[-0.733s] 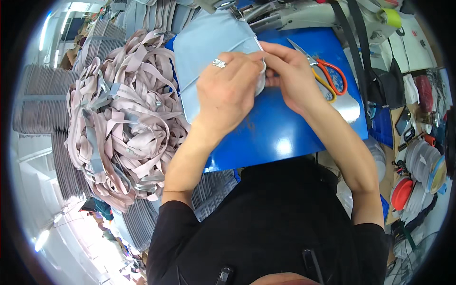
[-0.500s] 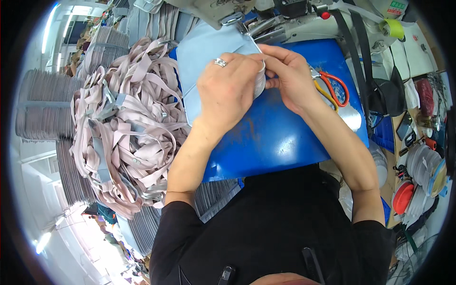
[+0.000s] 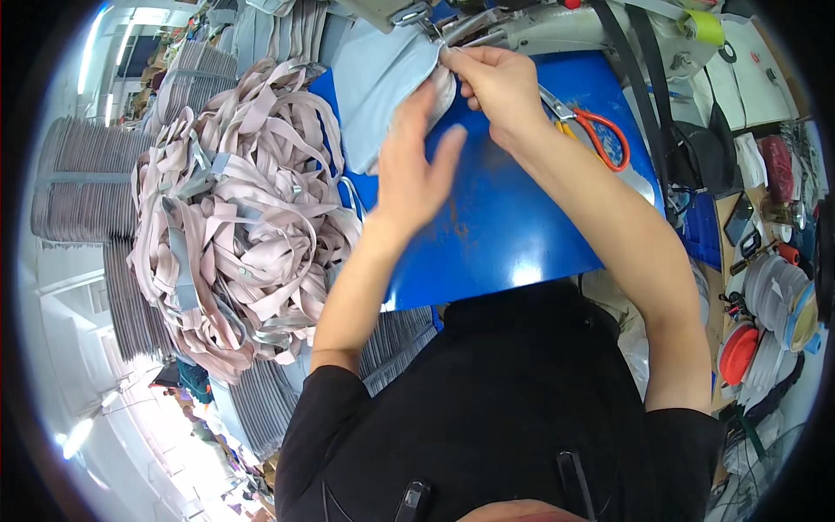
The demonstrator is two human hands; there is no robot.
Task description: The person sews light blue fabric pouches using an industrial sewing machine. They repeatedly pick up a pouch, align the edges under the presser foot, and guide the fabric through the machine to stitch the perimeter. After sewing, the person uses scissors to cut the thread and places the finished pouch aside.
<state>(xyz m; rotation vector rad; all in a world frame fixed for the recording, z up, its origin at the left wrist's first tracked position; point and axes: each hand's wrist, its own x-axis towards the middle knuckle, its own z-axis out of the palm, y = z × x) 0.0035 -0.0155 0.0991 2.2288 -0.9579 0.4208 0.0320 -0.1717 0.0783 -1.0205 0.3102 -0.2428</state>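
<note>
A light blue fabric piece [image 3: 374,91] lies at the far edge of the blue work plate [image 3: 504,226], its far end close by the metal parts of a sewing machine [image 3: 413,16]. My right hand [image 3: 500,87] pinches the fabric's right edge between thumb and fingertips, near those metal parts. My left hand [image 3: 413,170] is slightly blurred, with thumb and fingers apart. Its fingertips overlap the fabric's near right edge; whether they touch it I cannot tell. Right of my right hand, scissors [image 3: 576,115] with red and yellow handles lie on the plate.
A big tangled heap of pale pink straps [image 3: 252,217] borders the plate on the left. Beyond it stand tall stacks of grey pieces [image 3: 87,191]. Black straps [image 3: 648,87] hang at the right, near a yellow-green roll [image 3: 700,28]. Spools and a red disc [image 3: 739,357] sit farther right.
My left hand has let go of the fabric edge and opened, moving slightly nearer to me. The right hand has shifted up and left, still pinching; the fabric now has more folds.
</note>
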